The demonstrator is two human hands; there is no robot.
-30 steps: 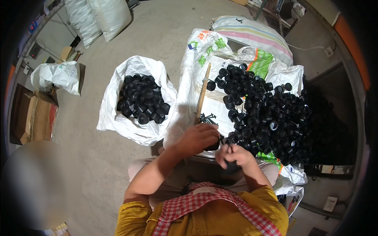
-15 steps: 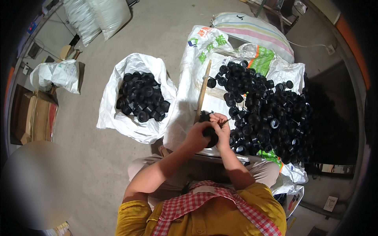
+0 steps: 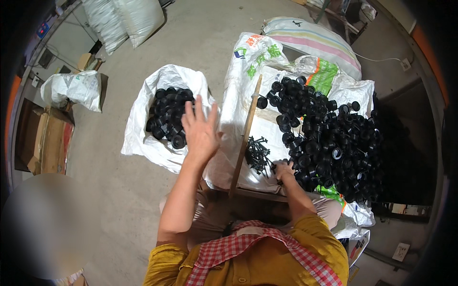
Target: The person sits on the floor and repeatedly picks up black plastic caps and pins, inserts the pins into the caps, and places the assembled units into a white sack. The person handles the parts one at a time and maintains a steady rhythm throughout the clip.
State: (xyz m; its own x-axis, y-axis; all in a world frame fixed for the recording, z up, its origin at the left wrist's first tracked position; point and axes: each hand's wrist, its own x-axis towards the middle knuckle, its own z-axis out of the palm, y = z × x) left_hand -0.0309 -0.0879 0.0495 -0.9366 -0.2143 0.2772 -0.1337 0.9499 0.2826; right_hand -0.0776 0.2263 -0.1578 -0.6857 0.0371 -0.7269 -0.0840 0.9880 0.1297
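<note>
A wooden stick (image 3: pixel 249 125) lies lengthwise on the sheet-covered bench (image 3: pixel 262 194), its far end leaning right; it serves as the landmark. Right of the stick spreads a large pile of black caps (image 3: pixel 312 145), its long axis slanting from far left to near right. The right hand (image 3: pixel 285 170), nearer to this pile, is at its near-left edge, so the caps lie ahead and rightward of it; whether its fingers are closed on anything cannot be told. Between that hand and the stick, thin dark stems (image 3: pixel 258 155) point in mixed directions. Left of the stick, the left hand (image 3: pixel 201 136), fingers spread apart, is above the right side of an open white sack (image 3: pixel 138 138) holding more caps.
</note>
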